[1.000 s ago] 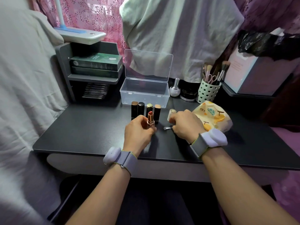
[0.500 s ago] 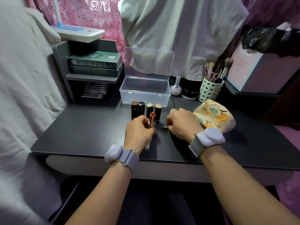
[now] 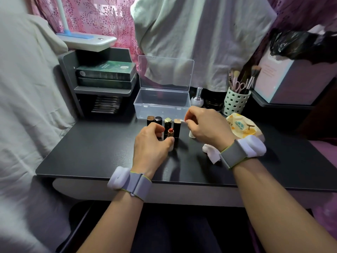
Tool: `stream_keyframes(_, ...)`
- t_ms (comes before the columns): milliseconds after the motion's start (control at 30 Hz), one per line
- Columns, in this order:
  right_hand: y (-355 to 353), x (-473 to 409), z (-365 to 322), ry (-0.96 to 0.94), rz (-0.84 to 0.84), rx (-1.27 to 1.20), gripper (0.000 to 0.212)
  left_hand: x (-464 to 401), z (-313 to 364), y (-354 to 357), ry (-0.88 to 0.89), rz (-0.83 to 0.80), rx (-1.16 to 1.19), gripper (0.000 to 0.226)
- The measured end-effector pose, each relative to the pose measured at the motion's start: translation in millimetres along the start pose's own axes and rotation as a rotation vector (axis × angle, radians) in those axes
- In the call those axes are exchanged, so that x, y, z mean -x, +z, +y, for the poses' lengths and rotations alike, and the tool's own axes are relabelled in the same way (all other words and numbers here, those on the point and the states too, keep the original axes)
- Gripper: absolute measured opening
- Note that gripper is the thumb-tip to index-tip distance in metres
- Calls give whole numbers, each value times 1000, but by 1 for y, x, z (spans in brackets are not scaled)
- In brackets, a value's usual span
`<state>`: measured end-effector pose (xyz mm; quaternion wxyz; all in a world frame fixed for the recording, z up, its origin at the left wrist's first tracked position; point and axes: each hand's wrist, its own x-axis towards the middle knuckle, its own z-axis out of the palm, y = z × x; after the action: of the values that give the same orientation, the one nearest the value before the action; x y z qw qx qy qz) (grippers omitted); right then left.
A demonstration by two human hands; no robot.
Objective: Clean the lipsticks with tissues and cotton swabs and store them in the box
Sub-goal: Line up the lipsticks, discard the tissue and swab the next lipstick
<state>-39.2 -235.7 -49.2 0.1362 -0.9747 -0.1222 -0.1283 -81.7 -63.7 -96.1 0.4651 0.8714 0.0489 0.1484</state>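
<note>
My left hand [image 3: 152, 145] grips an uncapped lipstick [image 3: 170, 132] with a red tip and gold collar, standing upright on the black desk [image 3: 94, 148]. Behind it several capped lipsticks [image 3: 158, 121] stand in a row. My right hand [image 3: 207, 126] pinches a cotton swab [image 3: 182, 121] above and to the right of the red tip, not touching it. A crumpled white tissue [image 3: 211, 153] lies under my right wrist. The clear plastic box [image 3: 161, 107] stands behind the row with its lid up. A pale cap or tube [image 3: 191, 134] shows under my right hand.
A tissue pack [image 3: 242, 127] with a leaf print lies right of my hand. A green brush holder [image 3: 236, 103], a small bottle [image 3: 197, 99] and a dark jar [image 3: 214, 104] stand at the back. A shelf with green boxes [image 3: 105, 73] is at the back left.
My right hand has lifted off the desk with the cotton swab and risen to the right of the lipstick tip. The tissue under it has come into view. My left hand keeps holding the lipstick.
</note>
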Motion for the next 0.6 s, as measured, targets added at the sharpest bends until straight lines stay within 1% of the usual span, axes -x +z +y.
stream_keyframes(167, -10, -1, -9, -21, 73, -104, 15, -2, 19, -12, 101, 136, 65, 28)
stream_keyframes(233, -12, -1, -12, -32, 90, -133, 17, -7, 26, -15, 149, 154, 57, 27)
stream_keyframes(433, -20, 0, -22, -74, 109, -213, 13, -24, 42, -12, 249, 57, 7, 23)
stream_keyframes(600, -28, -1, -25, -86, 136, -216, 14, -30, 48, -8, 251, 12, 12, 11)
